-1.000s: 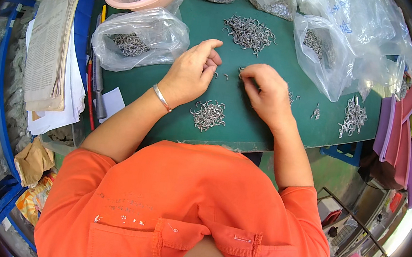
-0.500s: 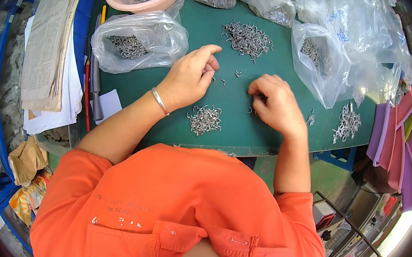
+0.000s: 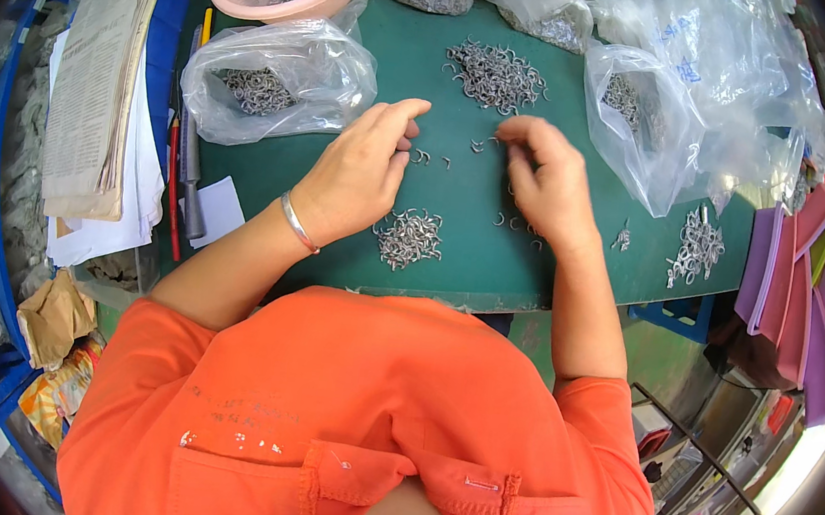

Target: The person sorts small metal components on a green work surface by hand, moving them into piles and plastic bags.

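Small curved dark-grey metal pieces (image 3: 497, 76) | head view: lying heaped on a flat green tabletop (image 3: 413, 57) beyond a brighter silver heap (image 3: 408, 238) | left hand (image 3: 354, 163), right hand (image 3: 551, 180) showing bent fingers, the right pointing toward loose curved pieces (image 3: 477, 146); cannot tell whether either is gripping any | risk: careless brushing could be mixing heaps

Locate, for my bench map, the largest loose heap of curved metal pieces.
Head view, upper centre: the heap lies beyond the right hand, on the green tabletop.

Grn tbl (image 3: 491, 271), gry metal pcs (image 3: 497, 77)
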Action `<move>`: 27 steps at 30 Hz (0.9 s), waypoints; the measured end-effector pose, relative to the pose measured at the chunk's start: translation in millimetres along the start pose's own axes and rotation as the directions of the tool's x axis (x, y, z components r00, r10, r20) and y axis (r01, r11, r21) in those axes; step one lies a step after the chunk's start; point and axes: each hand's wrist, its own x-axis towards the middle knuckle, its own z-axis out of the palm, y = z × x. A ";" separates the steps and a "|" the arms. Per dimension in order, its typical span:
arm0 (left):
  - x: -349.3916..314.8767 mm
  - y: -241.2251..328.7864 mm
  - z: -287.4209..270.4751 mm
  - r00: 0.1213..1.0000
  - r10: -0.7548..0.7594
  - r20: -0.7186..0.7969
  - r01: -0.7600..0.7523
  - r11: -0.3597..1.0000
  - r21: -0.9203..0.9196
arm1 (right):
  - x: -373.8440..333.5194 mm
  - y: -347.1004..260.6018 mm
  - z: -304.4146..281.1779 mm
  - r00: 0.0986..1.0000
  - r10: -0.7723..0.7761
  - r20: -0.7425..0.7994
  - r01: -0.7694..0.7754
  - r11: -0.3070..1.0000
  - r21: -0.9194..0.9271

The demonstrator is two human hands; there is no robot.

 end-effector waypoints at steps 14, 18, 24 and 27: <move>2.2 -9.6 2.3 0.999 -0.050 0.014 0.051 0.998 -0.047 | 1.4 -33.5 47.0 0.972 -0.228 0.050 0.230 0.973 -0.029; -0.5 -9.2 2.9 0.996 -0.091 0.000 0.090 0.989 -0.118 | 6.2 -29.6 43.7 0.975 -0.218 0.044 0.222 0.968 -0.116; 1.7 -14.3 3.2 0.998 -0.059 -0.002 0.059 0.996 -0.069 | 4.9 -39.6 54.2 0.962 -0.272 0.025 0.273 0.956 -0.111; 1.9 -16.4 4.3 0.998 -0.055 -0.002 0.055 0.996 -0.077 | 3.8 -38.1 57.9 0.952 -0.300 0.051 0.304 0.942 -0.140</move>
